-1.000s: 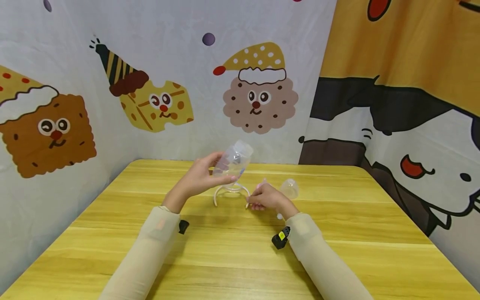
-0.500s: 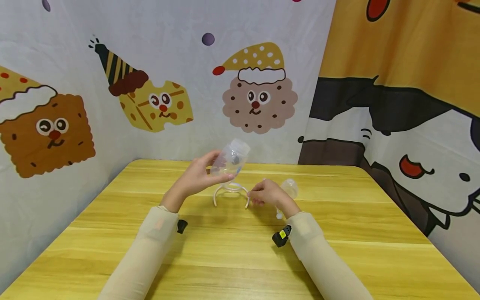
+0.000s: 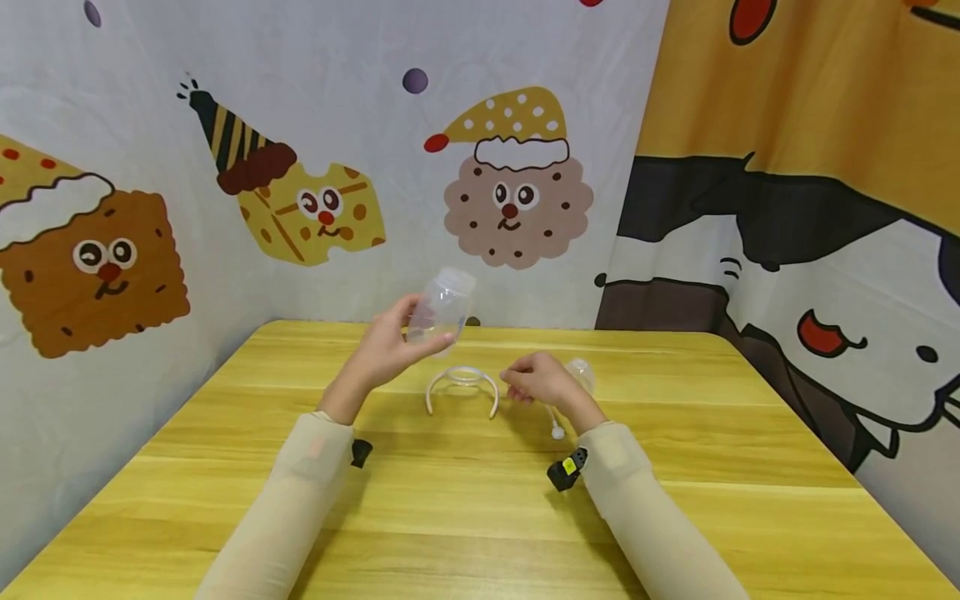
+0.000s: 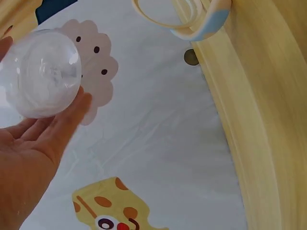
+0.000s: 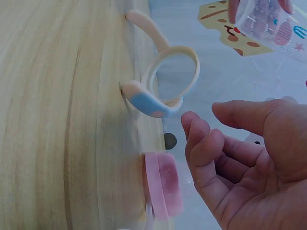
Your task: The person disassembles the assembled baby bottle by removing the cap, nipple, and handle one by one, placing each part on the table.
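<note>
My left hand (image 3: 386,346) holds a clear baby bottle (image 3: 442,307) above the far part of the table, its neck tilted up and to the right. The left wrist view shows the bottle's round base (image 4: 50,72) between thumb and fingers. My right hand (image 3: 542,382) has loosely bent fingers with nothing between them. Just left of it, and apart from it, a bottle handle ring (image 3: 463,379) with two curved arms stands on the table. A pink bottle collar (image 5: 163,184) lies near the right hand, hidden behind it in the head view.
A clear dome cover (image 3: 582,372) stands behind the right wrist, partly hidden. A thin straw with a white weighted end (image 3: 557,432) lies by that wrist. The wooden table (image 3: 465,517) ends at a printed cloth backdrop (image 3: 330,100).
The left hand has moved the bottle left and slightly up, and tilted it more upright. My right hand has drawn away from the handle's right arm, which stays in place.
</note>
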A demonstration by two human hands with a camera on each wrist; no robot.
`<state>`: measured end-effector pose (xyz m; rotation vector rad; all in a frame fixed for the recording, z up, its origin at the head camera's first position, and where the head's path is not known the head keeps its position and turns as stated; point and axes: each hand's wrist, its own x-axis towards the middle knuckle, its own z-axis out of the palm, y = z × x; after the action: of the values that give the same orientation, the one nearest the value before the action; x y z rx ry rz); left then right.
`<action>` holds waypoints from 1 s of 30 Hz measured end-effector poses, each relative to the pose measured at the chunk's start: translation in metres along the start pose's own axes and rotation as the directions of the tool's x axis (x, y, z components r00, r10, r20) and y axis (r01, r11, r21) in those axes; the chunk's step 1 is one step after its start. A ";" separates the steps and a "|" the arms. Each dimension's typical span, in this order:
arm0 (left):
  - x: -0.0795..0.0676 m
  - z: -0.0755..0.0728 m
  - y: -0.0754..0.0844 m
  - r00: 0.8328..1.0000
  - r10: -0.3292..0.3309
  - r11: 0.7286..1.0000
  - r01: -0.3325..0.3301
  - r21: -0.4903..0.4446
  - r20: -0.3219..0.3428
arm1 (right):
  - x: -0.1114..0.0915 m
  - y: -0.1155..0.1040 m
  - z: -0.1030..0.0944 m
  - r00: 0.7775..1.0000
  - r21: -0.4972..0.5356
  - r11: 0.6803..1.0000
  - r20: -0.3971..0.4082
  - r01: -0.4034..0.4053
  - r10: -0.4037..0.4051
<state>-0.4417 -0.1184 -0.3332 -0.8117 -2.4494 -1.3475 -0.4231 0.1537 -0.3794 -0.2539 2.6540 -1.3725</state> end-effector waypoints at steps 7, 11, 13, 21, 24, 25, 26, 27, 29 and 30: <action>-0.001 -0.007 -0.012 0.995 -0.094 0.995 0.095 0.039 -0.036 | 0.000 0.001 0.000 1.000 -0.010 1.000 -0.010 0.013 -0.013; -0.001 -0.012 -0.018 0.990 -0.127 0.986 0.133 0.096 -0.060 | -0.001 0.001 0.001 1.000 -0.011 1.000 -0.012 0.023 -0.023; -0.001 -0.014 -0.021 0.986 -0.153 0.982 0.159 0.099 -0.065 | -0.001 0.001 0.001 1.000 -0.007 1.000 -0.013 0.021 -0.021; -0.003 -0.021 -0.035 0.968 -0.249 0.959 0.249 0.133 -0.019 | 0.000 0.002 0.002 1.000 0.013 1.000 -0.006 0.014 -0.014; -0.005 -0.023 -0.042 0.961 -0.275 0.953 0.273 0.134 -0.006 | 0.000 0.001 0.001 1.000 0.017 1.000 -0.007 0.010 -0.009; -0.006 -0.023 -0.044 0.959 -0.283 0.951 0.281 0.133 -0.004 | 0.000 0.001 0.001 1.000 0.015 1.000 -0.008 0.012 -0.011; -0.006 -0.024 -0.046 0.958 -0.287 0.949 0.285 0.132 -0.001 | 0.000 0.001 0.001 1.000 0.016 1.000 -0.008 0.009 -0.009; -0.007 -0.024 -0.048 0.956 -0.292 0.948 0.289 0.132 0.002 | 0.000 0.001 0.001 1.000 0.017 1.000 -0.008 0.007 -0.007; -0.008 -0.024 -0.052 0.954 -0.301 0.945 0.297 0.137 0.008 | -0.001 0.000 0.001 1.000 0.016 1.000 -0.007 0.003 -0.003; -0.008 -0.024 -0.053 0.951 -0.308 0.943 0.303 0.140 0.013 | -0.001 0.000 0.001 1.000 0.016 1.000 -0.006 0.003 -0.003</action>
<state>-0.4662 -0.1640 -0.3607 -0.4381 -2.7466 -1.2477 -0.4222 0.1530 -0.3800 -0.2520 2.6475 -1.3974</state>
